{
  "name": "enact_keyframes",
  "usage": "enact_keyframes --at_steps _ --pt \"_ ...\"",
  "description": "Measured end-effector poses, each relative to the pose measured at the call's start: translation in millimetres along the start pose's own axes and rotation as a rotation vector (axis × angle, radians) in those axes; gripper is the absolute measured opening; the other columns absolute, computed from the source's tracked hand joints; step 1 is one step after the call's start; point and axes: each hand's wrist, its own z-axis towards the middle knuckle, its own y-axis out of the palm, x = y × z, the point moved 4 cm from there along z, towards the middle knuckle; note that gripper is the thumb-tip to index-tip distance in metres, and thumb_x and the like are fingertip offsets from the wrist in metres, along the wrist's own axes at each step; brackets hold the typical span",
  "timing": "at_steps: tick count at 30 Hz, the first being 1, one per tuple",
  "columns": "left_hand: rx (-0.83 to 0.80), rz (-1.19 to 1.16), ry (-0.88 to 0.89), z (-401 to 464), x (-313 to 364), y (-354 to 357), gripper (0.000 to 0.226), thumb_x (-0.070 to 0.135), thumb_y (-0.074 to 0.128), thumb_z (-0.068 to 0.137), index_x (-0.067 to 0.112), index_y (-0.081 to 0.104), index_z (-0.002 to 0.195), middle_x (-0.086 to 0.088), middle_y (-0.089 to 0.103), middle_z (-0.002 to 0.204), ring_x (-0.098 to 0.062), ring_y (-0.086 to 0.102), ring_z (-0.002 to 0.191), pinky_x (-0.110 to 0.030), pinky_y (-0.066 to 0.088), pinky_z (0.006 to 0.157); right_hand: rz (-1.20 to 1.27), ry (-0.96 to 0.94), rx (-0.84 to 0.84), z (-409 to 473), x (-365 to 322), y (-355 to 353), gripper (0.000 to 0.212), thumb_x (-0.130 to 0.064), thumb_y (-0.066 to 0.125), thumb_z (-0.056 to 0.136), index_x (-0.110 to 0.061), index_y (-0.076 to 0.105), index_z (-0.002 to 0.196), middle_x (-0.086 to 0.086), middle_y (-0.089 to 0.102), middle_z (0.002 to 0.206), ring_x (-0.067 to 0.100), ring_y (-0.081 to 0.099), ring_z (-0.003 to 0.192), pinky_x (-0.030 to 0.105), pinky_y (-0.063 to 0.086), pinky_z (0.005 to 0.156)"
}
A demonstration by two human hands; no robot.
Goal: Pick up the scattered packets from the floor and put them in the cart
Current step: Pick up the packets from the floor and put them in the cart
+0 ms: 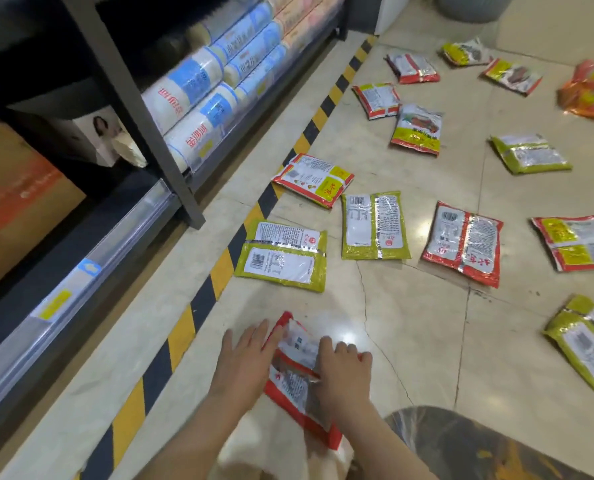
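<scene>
A red-edged packet (297, 372) lies on the floor right in front of me, between my two hands. My left hand (245, 362) has straight fingers laid against the packet's left edge. My right hand (342, 372) rests on top of it with fingers curled over its right side. Several more packets are scattered on the tiles beyond: a green one (281, 256), another green one (375, 226), a red one (463, 244) and a red one (313, 180) nearest. No cart is in view.
A store shelf (129, 84) stocked with wrapped rolls runs along the left, bordered by a yellow-and-black floor stripe (219, 271). A cardboard box (15, 202) sits in the lower shelf. My knee (468, 445) is at the bottom right. Orange bags (590, 91) lie far right.
</scene>
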Motion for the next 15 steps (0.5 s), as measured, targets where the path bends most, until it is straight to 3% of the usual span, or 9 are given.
enact_keyframes --at_steps 2,4,9,15 --pt "0.057 0.008 -0.031 7.5 6.9 -25.5 0.068 0.028 0.057 0.091 0.025 0.021 0.148 -0.006 0.023 0.155 -0.020 0.028 0.140 -0.051 0.019 0.112 0.078 0.137 0.080 4.3 22.1 -22.0 0.048 -0.039 0.055 0.087 -0.017 0.035 0.125 0.004 0.054 0.118 0.026 0.051 0.113 0.040 0.030 0.098" --pt "0.075 0.030 -0.058 11.9 4.1 -47.3 0.055 0.028 0.036 0.100 0.024 0.012 0.150 -0.002 0.010 0.158 -0.018 0.014 0.144 -0.045 0.008 0.115 0.199 0.272 0.101 8.9 42.4 -38.9 0.049 -0.045 0.053 0.088 -0.016 0.034 0.123 0.003 0.055 0.118 0.025 0.055 0.112 0.038 0.034 0.096" --pt "0.148 0.030 -0.039 52.6 -13.5 -79.1 0.052 0.029 0.038 0.098 0.020 0.022 0.147 -0.004 0.021 0.154 -0.019 0.020 0.141 -0.043 0.012 0.114 0.612 0.529 0.063 30.5 72.8 -55.2 0.053 -0.040 0.064 0.080 -0.011 0.035 0.114 0.011 0.054 0.117 0.031 0.057 0.107 0.040 0.042 0.088" --pt "0.078 0.009 0.029 167.6 -34.9 -83.9 0.053 0.022 0.043 0.095 0.019 0.024 0.145 -0.003 0.015 0.156 -0.021 0.020 0.141 -0.042 0.024 0.109 0.778 0.704 0.070 67.9 80.4 -38.2 0.059 -0.036 0.070 0.077 -0.007 0.035 0.114 0.016 0.054 0.117 0.035 0.057 0.106 0.043 0.045 0.087"
